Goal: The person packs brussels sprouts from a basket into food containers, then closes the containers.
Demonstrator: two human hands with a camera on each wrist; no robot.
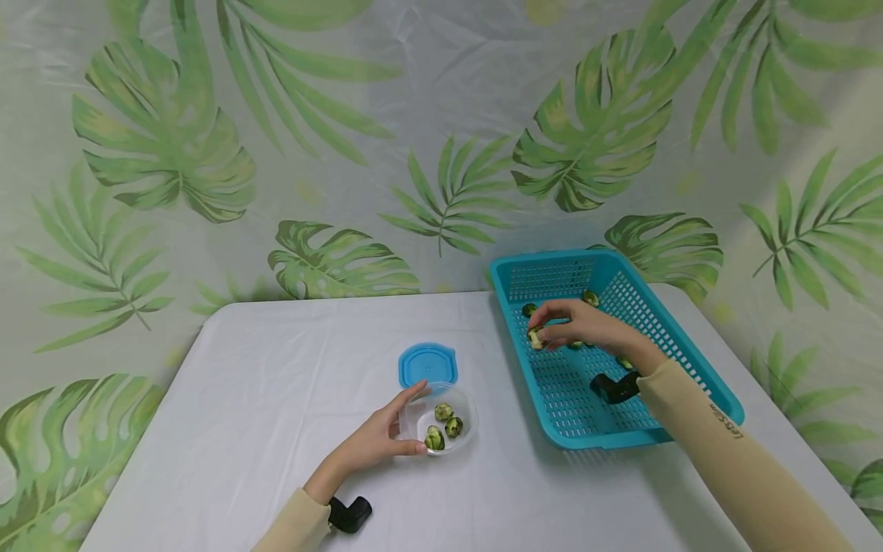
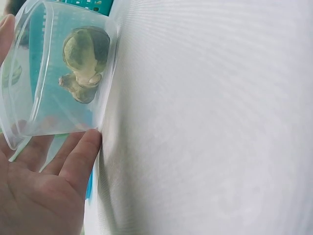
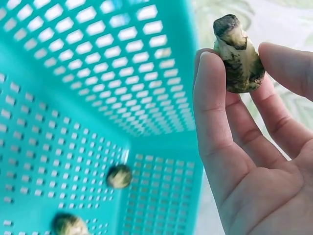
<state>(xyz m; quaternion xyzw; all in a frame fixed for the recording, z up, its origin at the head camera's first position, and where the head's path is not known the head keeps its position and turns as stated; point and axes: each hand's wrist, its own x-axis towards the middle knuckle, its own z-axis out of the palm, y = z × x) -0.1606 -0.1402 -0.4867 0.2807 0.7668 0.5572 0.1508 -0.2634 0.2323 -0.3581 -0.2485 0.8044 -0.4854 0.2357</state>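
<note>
White table, blue lid, basket, left hand gripping tub, right hand pinching sprout

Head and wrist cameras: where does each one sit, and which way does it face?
Head: worn on the head, facing forward and down at the table; the left hand, right hand and sleeves show.
Left wrist: on that wrist, facing the clear tub and the sprouts inside; the left hand's palm and fingers show.
Right wrist: on that wrist, facing the pinched sprout and the basket; the right hand's palm and fingers show.
Shared: head and right wrist both show the basket and pinched sprout.
</note>
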